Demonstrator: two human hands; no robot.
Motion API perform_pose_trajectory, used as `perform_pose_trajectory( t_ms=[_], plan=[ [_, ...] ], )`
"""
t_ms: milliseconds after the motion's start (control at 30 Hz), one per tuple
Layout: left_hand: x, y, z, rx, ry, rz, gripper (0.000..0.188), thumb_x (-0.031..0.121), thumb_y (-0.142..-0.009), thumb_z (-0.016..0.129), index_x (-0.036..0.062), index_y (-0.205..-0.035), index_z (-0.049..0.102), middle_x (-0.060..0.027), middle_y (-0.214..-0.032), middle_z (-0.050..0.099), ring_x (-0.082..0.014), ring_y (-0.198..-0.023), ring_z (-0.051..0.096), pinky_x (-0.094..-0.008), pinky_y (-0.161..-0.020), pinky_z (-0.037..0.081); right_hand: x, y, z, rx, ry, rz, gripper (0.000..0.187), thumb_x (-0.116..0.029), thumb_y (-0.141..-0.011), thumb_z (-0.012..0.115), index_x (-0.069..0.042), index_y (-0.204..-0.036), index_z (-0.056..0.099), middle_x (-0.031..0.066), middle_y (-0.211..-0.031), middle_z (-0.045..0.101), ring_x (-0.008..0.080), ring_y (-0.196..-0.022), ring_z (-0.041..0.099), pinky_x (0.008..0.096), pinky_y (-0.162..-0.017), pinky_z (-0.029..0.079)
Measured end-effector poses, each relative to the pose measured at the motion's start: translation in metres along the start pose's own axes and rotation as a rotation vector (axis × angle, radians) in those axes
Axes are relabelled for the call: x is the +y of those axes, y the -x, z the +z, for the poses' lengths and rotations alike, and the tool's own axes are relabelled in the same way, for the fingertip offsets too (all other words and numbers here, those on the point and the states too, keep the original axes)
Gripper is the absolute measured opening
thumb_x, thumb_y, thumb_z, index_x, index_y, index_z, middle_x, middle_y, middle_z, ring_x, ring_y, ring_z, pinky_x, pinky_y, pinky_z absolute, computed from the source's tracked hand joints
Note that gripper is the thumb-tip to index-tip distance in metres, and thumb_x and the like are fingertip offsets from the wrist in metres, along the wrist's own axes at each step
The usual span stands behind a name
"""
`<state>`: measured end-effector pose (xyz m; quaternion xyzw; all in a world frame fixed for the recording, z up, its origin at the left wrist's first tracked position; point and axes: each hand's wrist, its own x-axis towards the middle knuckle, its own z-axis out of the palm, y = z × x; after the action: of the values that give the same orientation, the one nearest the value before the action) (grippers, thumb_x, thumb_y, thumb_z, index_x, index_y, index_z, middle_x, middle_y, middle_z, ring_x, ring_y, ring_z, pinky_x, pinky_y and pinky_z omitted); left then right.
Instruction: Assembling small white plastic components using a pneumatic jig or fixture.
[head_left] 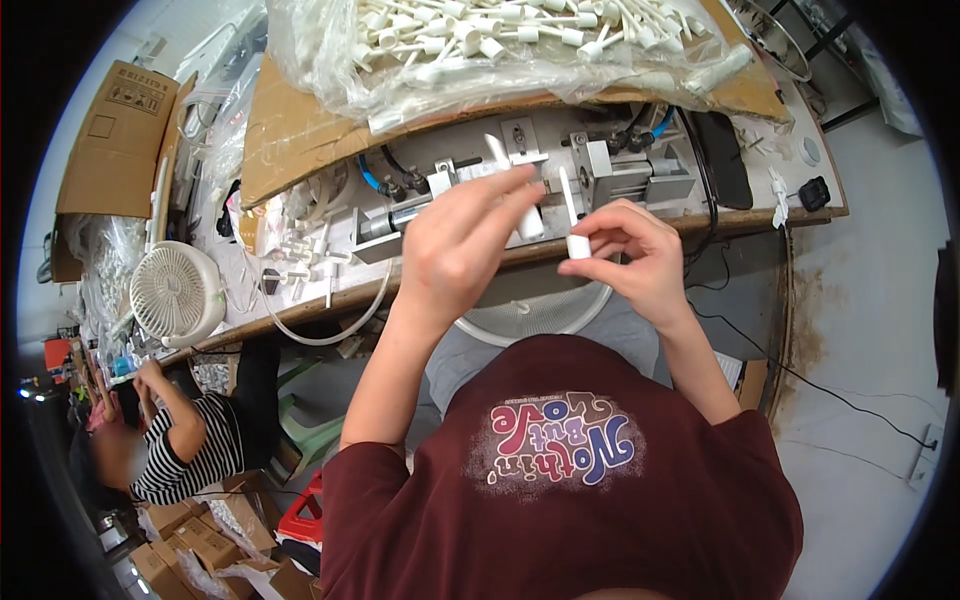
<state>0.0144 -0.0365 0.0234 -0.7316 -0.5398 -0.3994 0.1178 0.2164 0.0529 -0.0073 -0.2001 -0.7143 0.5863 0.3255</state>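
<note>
My right hand [640, 255] pinches a white plastic piece [579, 246] by its short cup-like end, its thin stem pointing up and away from me. Fingers together, my left hand [455, 255] reaches over the bench edge. A second white stemmed piece [531, 222] passes beneath those fingers and appears gripped there; the thumb is hidden. Just beyond both hands stands a metal fixture [597, 165] with a cylinder on either side and blue air tubes. The left hand covers part of it.
Many similar white pieces [470, 38] lie heaped in clear plastic on a cardboard sheet [290, 130]. More white pieces [300, 262] sit left, near a white fan [178, 295]. A black phone-like slab [722, 160] and cables lie right. A person in stripes [195, 445] sits at left.
</note>
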Motion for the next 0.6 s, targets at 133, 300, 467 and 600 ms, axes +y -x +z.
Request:
perform_pose_trajectory(
  t_ms=[133, 300, 467, 600],
  plan=[
    [0.014, 0.005, -0.003, 0.037, 0.057, -0.128, 0.045, -0.004, -0.068, 0.074, 0.0000, -0.112, 0.068, -0.0176, -0.123, 0.064, -0.0293, -0.104, 0.067, -0.0386, -0.091, 0.053, 0.029, -0.003, 0.014, 0.035, 0.501, -0.286, 0.028, -0.006, -0.070, 0.081, -0.003, -0.095, 0.069, 0.0071, -0.107, 0.067, 0.0168, -0.074, 0.068, 0.0249, -0.063, 0.056],
    [0.015, 0.018, -0.003, 0.001, 0.091, -0.185, 0.044, -0.002, -0.069, 0.077, -0.0012, -0.113, 0.068, -0.0192, -0.127, 0.062, -0.0290, -0.109, 0.066, -0.0385, -0.097, 0.049, 0.050, -0.007, 0.027, -0.028, 0.962, -0.495, 0.022, -0.015, -0.070, 0.076, -0.008, -0.088, 0.066, 0.0059, -0.115, 0.069, 0.0175, -0.055, 0.062, 0.0281, -0.054, 0.051],
    [0.016, 0.029, 0.001, 0.025, 0.084, -0.262, 0.046, -0.002, -0.068, 0.077, 0.0048, -0.113, 0.071, -0.0175, -0.133, 0.058, -0.0263, -0.106, 0.064, -0.0361, -0.091, 0.051, 0.042, -0.021, 0.041, -0.045, 1.155, -0.590, 0.010, -0.013, -0.073, 0.065, -0.007, -0.076, 0.059, 0.0195, -0.109, 0.070, 0.0151, -0.052, 0.063, 0.0266, -0.051, 0.048],
    [0.016, 0.032, 0.006, 0.068, 0.053, -0.295, 0.047, 0.000, -0.068, 0.079, 0.0084, -0.114, 0.072, -0.0145, -0.130, 0.057, -0.0255, -0.105, 0.063, -0.0359, -0.089, 0.052, 0.038, -0.025, 0.044, -0.088, 1.207, -0.583, 0.008, -0.012, -0.073, 0.063, -0.006, -0.075, 0.058, 0.0246, -0.108, 0.068, 0.0160, -0.051, 0.064, 0.0268, -0.052, 0.049]
  ],
)
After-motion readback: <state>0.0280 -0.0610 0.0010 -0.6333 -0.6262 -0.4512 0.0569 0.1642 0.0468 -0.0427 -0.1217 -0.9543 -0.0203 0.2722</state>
